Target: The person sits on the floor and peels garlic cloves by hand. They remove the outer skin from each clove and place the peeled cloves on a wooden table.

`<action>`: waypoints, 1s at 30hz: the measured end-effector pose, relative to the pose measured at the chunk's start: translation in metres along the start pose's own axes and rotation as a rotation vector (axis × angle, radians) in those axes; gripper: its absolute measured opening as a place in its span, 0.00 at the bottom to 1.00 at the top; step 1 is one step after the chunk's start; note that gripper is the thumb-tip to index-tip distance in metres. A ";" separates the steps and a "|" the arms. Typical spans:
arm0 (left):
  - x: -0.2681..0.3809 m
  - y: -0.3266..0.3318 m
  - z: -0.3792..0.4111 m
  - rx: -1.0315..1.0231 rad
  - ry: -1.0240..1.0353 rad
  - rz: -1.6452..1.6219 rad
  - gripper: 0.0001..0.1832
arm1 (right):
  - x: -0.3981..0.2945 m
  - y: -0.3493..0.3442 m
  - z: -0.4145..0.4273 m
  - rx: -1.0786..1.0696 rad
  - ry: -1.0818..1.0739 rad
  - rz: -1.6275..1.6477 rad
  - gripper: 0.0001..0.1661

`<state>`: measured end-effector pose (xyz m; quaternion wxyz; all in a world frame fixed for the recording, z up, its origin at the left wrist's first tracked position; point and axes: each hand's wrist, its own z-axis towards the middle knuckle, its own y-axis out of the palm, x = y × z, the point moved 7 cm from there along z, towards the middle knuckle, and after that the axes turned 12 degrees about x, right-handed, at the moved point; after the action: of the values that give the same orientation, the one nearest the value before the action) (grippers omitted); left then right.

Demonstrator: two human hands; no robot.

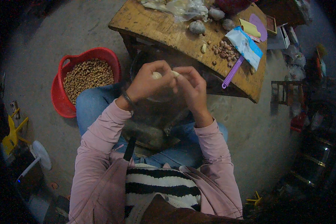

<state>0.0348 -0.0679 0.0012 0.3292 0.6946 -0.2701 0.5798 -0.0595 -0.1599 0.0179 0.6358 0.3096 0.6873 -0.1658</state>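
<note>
My left hand [154,79] has its fingers curled around a pale, rounded piece [156,75] that looks like garlic. Between the fingertips of both hands is a smaller whitish piece [174,74], possibly a clove, and my right hand [192,84] pinches its right end. Both hands are raised over a dark round basin [134,65], which they partly cover. What the basin holds is too dim to tell. To the left stands a red plastic basket [56,93] with brown nuts or beans [88,75] in it.
A worn wooden table [168,33] stands ahead. On it are a plastic bag [184,11], greyish round lumps [197,27], reddish-brown kernels [226,52], a pale clove-like piece [203,48] and a blue-and-white packet [245,46]. A purple handle [233,72] overhangs the table's near edge.
</note>
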 end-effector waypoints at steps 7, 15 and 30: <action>-0.004 0.000 0.001 -0.043 0.027 0.096 0.10 | -0.002 -0.001 0.000 -0.041 0.023 0.029 0.12; -0.004 0.005 0.000 -0.043 -0.029 -0.090 0.14 | -0.001 0.001 -0.003 -0.049 -0.009 -0.041 0.13; -0.009 0.000 -0.003 -0.140 -0.063 -0.006 0.12 | -0.003 0.001 -0.003 -0.102 -0.003 0.004 0.13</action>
<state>0.0318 -0.0656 -0.0071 0.3702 0.6887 -0.3181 0.5362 -0.0605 -0.1578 0.0212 0.6521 0.2782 0.6932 -0.1298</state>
